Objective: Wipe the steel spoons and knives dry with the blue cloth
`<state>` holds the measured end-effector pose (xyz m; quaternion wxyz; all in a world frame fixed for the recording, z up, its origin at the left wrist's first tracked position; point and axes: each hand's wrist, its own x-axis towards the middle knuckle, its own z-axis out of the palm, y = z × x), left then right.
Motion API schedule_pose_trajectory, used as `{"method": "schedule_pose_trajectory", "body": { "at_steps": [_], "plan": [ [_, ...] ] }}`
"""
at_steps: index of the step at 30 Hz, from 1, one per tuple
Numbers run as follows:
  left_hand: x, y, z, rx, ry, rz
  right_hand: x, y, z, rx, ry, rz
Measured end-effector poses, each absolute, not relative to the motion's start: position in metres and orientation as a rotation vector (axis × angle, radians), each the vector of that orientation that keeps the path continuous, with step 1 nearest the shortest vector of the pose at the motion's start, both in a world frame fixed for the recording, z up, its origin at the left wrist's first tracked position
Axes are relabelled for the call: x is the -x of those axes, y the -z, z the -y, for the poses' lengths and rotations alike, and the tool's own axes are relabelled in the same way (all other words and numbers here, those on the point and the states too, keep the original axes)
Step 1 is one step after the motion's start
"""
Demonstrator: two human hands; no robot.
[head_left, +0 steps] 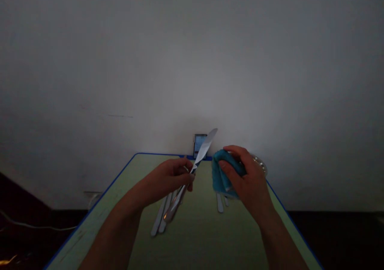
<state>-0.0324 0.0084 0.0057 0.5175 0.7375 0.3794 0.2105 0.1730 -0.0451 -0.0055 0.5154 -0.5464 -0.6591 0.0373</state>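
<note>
Left grip (166, 178) around a table knife (201, 152), right grip (246, 178) around a blue cloth (220, 178).

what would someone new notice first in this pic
The shiny table knife stands out first, held up in the left hand near the middle of the view with its blade pointing away from the person. Just to its right, the right hand grips a bunched teal cloth. Below them, more metal cutlery lies on the green table.
</note>
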Motion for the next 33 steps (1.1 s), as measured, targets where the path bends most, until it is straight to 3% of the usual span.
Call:
{"method": "schedule_pose_trajectory", "body": {
  "at_steps": [15, 33],
  "plan": [
    [0.032, -0.005, -0.007, -1.776, -0.497, -0.859, -0.159, 0.007, 0.046, 1.187, 0.323, 1.86],
    [0.038, -0.003, -0.009, -1.848, -0.395, -0.789, -0.15, 0.017, 0.039, 1.295, 0.301, 1.905]
  ]
}}
